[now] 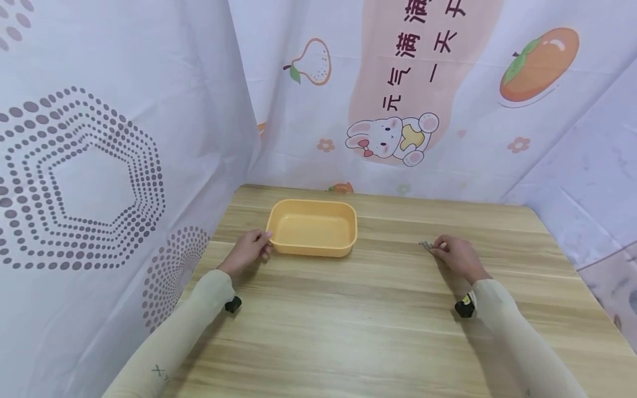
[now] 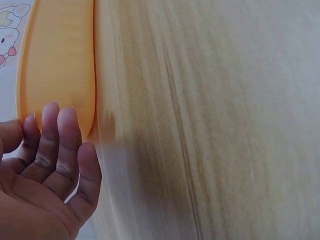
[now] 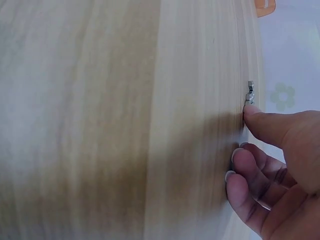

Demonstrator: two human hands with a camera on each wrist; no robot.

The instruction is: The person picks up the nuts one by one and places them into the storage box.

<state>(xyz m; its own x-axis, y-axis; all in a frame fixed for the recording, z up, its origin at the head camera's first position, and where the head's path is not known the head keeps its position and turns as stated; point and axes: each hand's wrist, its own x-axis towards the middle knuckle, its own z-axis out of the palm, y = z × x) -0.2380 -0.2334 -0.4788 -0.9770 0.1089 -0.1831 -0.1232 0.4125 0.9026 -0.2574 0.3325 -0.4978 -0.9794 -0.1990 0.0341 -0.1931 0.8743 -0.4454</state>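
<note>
A yellow plastic basin (image 1: 313, 250) stands toward the back left of the wooden table. At its left end my left hand (image 1: 250, 247) pinches the rim between thumb and index finger. The other fingers are bent beside the basin's outer wall (image 2: 60, 65) in the left wrist view. Farther right, the thumb and fingertips of my right hand (image 1: 456, 255) hold a small silvery metal chain (image 1: 426, 245) close over the tabletop. Its linked end (image 3: 251, 90) juts past the thumb in the right wrist view; the rest is hidden by the fingers.
The wooden table (image 1: 338, 320) reaches back to a printed cloth curtain (image 1: 308, 127). More patterned cloth (image 1: 99, 182) hangs along the left side. A dark wrist device (image 1: 233, 304) is on the left wrist and another dark device (image 1: 465, 307) on the right.
</note>
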